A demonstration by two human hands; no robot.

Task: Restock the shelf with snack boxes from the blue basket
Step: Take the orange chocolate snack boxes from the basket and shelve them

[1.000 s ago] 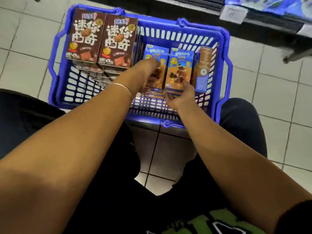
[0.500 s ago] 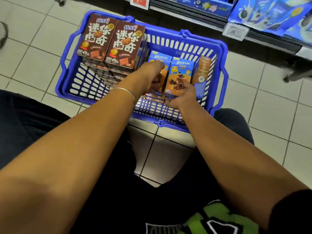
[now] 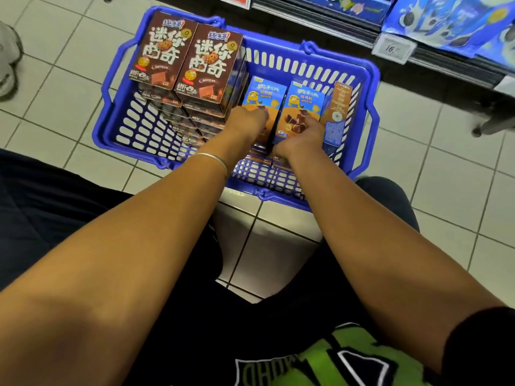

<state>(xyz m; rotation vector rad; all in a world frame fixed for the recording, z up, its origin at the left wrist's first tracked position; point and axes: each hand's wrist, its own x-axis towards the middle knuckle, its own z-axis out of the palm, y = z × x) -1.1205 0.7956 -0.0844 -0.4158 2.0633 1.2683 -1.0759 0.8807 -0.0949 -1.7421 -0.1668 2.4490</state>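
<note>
Left hand [image 3: 246,122] grips the left blue box [image 3: 263,91], right hand [image 3: 302,137] the right blue box [image 3: 305,103]; lifting both may topple the brown stack [image 3: 189,65] at ten o'clock.

Blue slotted basket [image 3: 309,61]. Far left inside, dark brown boxes [image 3: 164,51] with white lettering; right of those, blue-and-orange boxes [image 3: 303,101]. White floor tiles [image 3: 55,79], dark grout. Silver bracelet [image 3: 214,158]. Near, black shirt [image 3: 320,366], green print.

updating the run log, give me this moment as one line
stage: pick from blue plastic basket | left hand: grips left blue-and-orange cardboard snack box | right hand: grips right blue-and-orange cardboard snack box
</note>
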